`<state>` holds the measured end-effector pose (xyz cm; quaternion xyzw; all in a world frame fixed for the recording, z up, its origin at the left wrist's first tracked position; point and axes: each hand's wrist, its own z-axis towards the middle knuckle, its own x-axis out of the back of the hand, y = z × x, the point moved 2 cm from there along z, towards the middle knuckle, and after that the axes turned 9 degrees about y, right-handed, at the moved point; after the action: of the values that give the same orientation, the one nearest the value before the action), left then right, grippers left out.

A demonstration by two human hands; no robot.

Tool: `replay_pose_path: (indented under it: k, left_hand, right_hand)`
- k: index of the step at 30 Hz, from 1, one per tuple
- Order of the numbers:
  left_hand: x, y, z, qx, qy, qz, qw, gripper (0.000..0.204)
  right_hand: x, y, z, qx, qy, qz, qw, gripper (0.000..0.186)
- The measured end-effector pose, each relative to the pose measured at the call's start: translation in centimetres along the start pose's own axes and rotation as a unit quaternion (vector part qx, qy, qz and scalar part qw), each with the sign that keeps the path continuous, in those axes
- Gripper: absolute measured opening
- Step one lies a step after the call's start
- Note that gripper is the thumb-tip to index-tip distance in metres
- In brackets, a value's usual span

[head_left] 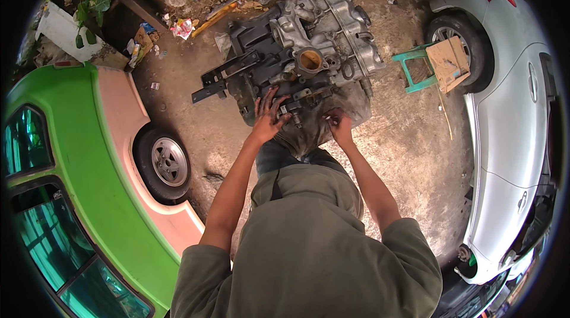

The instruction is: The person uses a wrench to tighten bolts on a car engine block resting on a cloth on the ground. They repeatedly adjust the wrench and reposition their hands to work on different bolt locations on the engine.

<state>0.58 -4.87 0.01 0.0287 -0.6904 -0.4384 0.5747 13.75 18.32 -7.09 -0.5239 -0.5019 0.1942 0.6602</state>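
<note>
A large engine (341, 18) stands right in front of me, pale grey metal at the far right and dark, greasy parts nearer. On its top a round port (310, 60) shows an orange-brown inside. My left hand (270, 117) lies on the near left part of the engine, its blackened fingers spread beside a small metal fitting (296, 117). Over the dark near side (350, 101) of the engine, my right hand (339, 126) has its fingers curled into a pinch. Whatever it pinches is too small to name. Dark metal brackets (222, 75) jut out at the engine's left.
A green and pink vehicle (89, 140) stands at left, a silver car (504, 122) at right. A green stool (415, 66) with a brown board (449, 63) on it is beside the car's wheel. Litter (183, 28) and a yellow bar (215, 18) lie beyond on the concrete floor (409, 158).
</note>
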Motion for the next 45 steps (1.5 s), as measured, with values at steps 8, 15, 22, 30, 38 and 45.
replay_pose_path:
  k: [8,15,22,30,38,45]
  left_hand:
    - [-0.1,-0.4,0.7,-0.004,-0.004,0.004,1.0,0.06]
    - [0.2,0.0,0.8,-0.003,0.0,-0.001,1.0,0.056]
    - [0.1,0.0,0.7,0.008,-0.009,0.008,1.0,0.057]
    - [0.0,0.0,0.7,0.004,-0.007,0.008,1.0,0.057]
    - [0.1,0.0,0.6,0.007,-0.016,0.012,1.0,0.058]
    - [0.0,-0.1,0.7,0.006,-0.013,0.013,1.0,0.059]
  right_hand:
    - [-1.2,4.4,2.8,-0.163,0.039,0.526,0.834,0.048]
    - [-2.6,6.2,3.9,-0.168,-0.01,0.573,0.802,0.06]
    - [-3.3,8.0,4.0,-0.19,-0.014,0.595,0.781,0.053]
    - [-4.2,9.2,3.9,-0.209,-0.04,0.629,0.748,0.04]
    - [-4.9,7.7,2.9,-0.221,-0.022,0.675,0.704,0.044]
    - [-3.6,2.0,2.6,-0.116,0.067,0.489,0.862,0.028]
